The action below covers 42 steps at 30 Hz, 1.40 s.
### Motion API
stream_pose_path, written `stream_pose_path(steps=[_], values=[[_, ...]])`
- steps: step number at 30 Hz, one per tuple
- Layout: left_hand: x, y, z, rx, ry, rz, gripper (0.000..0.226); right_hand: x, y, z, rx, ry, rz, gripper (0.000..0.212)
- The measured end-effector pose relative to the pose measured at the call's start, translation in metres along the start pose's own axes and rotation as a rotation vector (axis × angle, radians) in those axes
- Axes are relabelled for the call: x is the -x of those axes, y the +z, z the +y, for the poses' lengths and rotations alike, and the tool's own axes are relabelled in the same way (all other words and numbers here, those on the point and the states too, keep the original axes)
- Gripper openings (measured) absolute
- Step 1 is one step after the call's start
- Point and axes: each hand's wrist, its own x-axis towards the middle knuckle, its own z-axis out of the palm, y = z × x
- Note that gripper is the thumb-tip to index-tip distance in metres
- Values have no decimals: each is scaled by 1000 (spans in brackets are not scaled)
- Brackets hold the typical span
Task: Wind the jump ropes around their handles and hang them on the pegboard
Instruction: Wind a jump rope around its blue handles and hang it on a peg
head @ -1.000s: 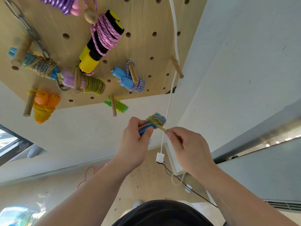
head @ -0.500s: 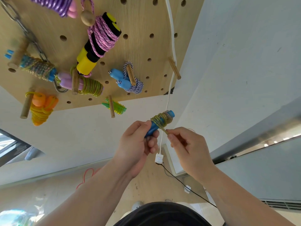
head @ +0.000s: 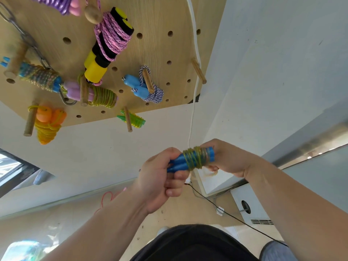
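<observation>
Just below the middle of the frame the person holds a pair of blue handles (head: pixel 180 162) side by side, with a yellow-green rope (head: pixel 195 157) coiled in tight turns around their right half. The left hand (head: pixel 160 178) has its fingers curled and pressed together around the bare left ends, while the right hand (head: pixel 227 159) cups the right ends, its fingers folded in under the coil; whether they pinch a loose tail there I cannot tell. To my eye the winding looks about finished and the end is being tucked or secured. Across the upper left of the frame the pegboard (head: pixel 160 19) already carries several wound ropes on its wooden pegs. One bare peg (head: pixel 198 72) sticks out near the board's right edge, just beside a white cord (head: pixel 194 53) hanging down. The next move, I judge, is to lift the bundle up there and hook a loop over that peg, which calls for leaving a loop free and keeping the coil from slipping loose.
</observation>
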Motion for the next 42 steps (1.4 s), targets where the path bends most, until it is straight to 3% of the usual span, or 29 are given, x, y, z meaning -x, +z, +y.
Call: stream_pose_path(steps=[4, 8, 12, 16, 21, 26, 30, 33, 38, 42], values=[[-1, -8, -11, -362, 13, 66, 19, -13, -14, -18, 349, 74, -120, 9], [-15, -19, -13, -752, 79, 165, 11, -29, -4, -33, 518, 90, -76, 8], [-29, -27, -12, -769, 117, 286, 14, -34, 21, -45, 755, 52, 44, 21], [-36, -29, -11, -682, 138, 393, 17, -29, 40, -42, 781, 26, 230, 29], [-43, -28, -11, -312, 139, 482, 19, -16, 56, -24, 747, -130, 429, 21], [-41, -19, -4, -23, 138, 384, 25, -2, 65, -9, 590, -279, 553, 8], [-39, -5, 2, 252, 152, 270, 27, 8, 67, -8, 247, -287, 600, 23], [-35, 2, 8, 334, 150, 198, 29, 14, 61, -6, -107, -224, 596, 18], [-22, 9, 8, 338, 74, 39, 33, 15, 48, 7, -340, -162, 474, 10], [-11, 0, 11, 118, 19, -71, 31, 15, 24, 15, -219, -77, 175, 17]])
